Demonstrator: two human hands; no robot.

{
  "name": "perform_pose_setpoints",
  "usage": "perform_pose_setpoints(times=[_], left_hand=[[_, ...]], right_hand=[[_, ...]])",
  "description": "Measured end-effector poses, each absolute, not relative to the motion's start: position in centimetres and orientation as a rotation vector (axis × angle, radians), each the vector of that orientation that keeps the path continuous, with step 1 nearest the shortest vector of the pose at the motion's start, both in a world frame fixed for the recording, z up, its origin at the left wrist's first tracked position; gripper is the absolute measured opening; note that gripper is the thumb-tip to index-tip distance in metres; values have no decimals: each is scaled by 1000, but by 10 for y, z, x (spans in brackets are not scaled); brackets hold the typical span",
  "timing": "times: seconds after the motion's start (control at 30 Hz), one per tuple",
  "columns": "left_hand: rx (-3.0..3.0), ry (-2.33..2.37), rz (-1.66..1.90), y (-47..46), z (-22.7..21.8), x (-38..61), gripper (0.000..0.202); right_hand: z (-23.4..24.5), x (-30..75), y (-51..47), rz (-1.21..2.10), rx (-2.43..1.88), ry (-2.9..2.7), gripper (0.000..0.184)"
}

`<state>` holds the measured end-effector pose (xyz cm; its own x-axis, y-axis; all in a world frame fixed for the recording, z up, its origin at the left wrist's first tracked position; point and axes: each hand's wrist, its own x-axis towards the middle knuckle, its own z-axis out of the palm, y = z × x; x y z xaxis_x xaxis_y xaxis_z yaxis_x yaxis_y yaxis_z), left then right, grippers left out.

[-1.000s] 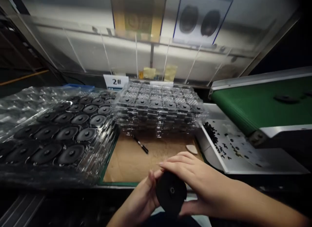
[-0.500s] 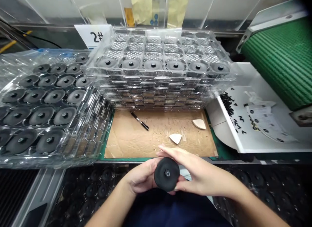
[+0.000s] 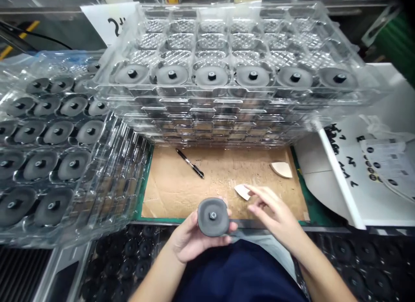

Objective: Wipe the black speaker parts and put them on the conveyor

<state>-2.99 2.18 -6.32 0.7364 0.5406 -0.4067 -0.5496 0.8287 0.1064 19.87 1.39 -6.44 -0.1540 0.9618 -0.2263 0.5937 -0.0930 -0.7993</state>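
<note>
My left hand point(image 3: 191, 241) grips a black rounded disc point(image 3: 205, 226) by its edge, face up, with a short hollow stub at its centre. To the right, my right hand point(image 3: 270, 211) is apart from the disc, thumb and index finger spread. Its index fingertip reaches the edge of a white three-cornered pad point(image 3: 241, 191); whether it touches, I cannot tell. Another white pad point(image 3: 282, 169) lies farther right on the brown cardboard sheet point(image 3: 175, 194). A black pen point(image 3: 190, 163) rests on the cardboard's left part.
A tall stack of clear plastic trays point(image 3: 207, 114) stands behind the cardboard, its front row filled with discs. More filled trays point(image 3: 97, 163) stand at left. On the right, a white bin point(image 3: 340, 181) contains small black pieces. A green belt point(image 3: 392, 46) shows at upper right.
My right hand has let go of the disc and moved right and forward to the nearer white pad. My left hand keeps the disc, now a little farther left. The view has shifted closer.
</note>
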Motion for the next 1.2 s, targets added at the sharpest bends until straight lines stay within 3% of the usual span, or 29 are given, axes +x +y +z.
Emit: perform_pose_setpoints(times=[0.13, 0.33, 0.47, 0.67, 0.73, 0.83, 0.97, 1.1, 1.2], left_hand=[[-87, 596, 747, 25, -68, -29, 60], [-88, 681, 906, 29, -62, -24, 43], [-23, 746, 951, 32, -53, -16, 47], [146, 807, 900, 30, -39, -2, 41], [179, 843, 870, 28, -35, -1, 43], [189, 854, 884, 24, -32, -1, 48], [208, 793, 847, 18, -27, 0, 44], [198, 755, 820, 14, -18, -1, 55], [203, 698, 812, 14, -12, 3, 56]], right_hand=[[-109, 193, 16, 837, -2004, -1670, 37], [-130, 179, 14, 839, -1910, -1709, 29], [-101, 179, 30, 921, -1777, -1756, 22], [-5, 145, 39, 806, -1354, -1759, 24], [13, 136, 35, 907, -1245, -1911, 23], [20, 130, 34, 1008, -1240, -2034, 22], [19, 132, 32, 719, -1255, -1938, 23], [30, 155, 16, 1019, -1151, -2070, 22], [41, 171, 4, 985, -1322, -2090, 20]])
